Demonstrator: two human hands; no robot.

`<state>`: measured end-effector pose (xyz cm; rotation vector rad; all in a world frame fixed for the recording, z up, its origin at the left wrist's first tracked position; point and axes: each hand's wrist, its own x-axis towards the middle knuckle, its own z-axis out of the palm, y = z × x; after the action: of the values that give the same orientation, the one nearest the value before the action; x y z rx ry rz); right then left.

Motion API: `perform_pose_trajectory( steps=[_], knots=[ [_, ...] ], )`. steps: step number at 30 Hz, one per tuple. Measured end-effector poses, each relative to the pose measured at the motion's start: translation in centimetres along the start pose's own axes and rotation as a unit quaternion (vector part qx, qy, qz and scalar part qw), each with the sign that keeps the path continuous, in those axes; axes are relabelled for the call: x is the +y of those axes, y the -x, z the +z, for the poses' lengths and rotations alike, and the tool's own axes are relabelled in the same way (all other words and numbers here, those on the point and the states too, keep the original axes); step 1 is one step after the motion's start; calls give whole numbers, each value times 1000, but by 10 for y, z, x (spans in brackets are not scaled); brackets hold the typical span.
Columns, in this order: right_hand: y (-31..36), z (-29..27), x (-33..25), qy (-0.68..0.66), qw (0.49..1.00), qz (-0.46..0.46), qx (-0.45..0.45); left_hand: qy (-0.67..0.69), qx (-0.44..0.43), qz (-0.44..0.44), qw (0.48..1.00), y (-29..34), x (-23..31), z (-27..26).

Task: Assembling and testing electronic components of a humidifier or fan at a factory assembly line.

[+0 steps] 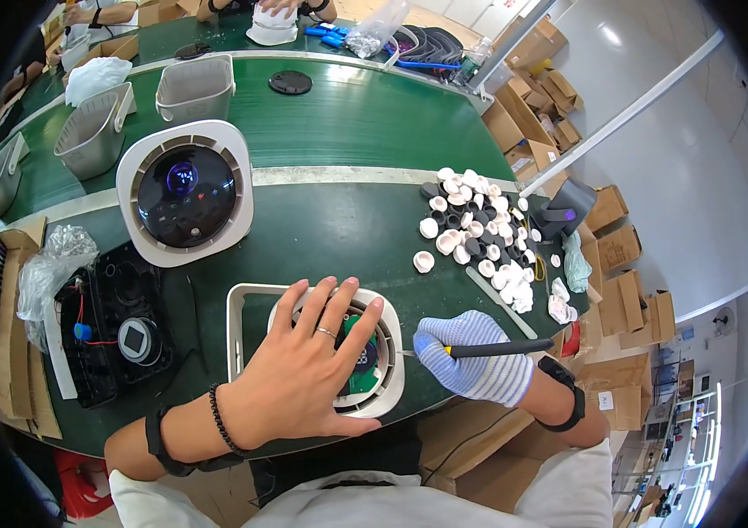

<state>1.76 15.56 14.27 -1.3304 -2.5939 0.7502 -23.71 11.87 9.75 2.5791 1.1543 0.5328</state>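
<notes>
Finished round-faced white unit (185, 192) is standing on the green bench (348, 123); open white housing (242, 308) is lying at its near edge, circuit board exposed, left hand (304, 370) spreading flat over it, gloved right hand (475, 356) pinching a screwdriver (497, 349), assembly looking unfinished.

The right hand (477, 355) wears a white glove with a blue knit pattern and holds a black-handled tool (497, 349) with a yellow band. At centre, a white housing (246, 304) shows a green circuit board (358, 352). The table (348, 233) is dark green; at right, the caps (478, 236) are white and black.
</notes>
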Motion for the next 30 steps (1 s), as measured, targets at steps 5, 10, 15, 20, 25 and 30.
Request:
perform_pose_trajectory(
  steps=[5,10,15,20,25,30],
  knots=[
    [0,1,2,-3,1000,-8,5,-2,-14,-5,1000,1,-1,1],
    [3,2,1,-30,999,20,8,-13,-17,-4,1000,-1,0,0],
    [1,1,-1,-10,1000,24,-5,-14,-17,-6,1000,-1,0,0],
    [2,1,2,-8,1000,17,-3,-10,-14,-5,1000,-2,0,1],
    [-3,-7,-5,61,997,-6,-47,-13,-18,-8,1000,-3,0,0],
    [-17,-20,-11,85,987,1,-136,-10,-13,-10,1000,0,0,-1]
  ],
)
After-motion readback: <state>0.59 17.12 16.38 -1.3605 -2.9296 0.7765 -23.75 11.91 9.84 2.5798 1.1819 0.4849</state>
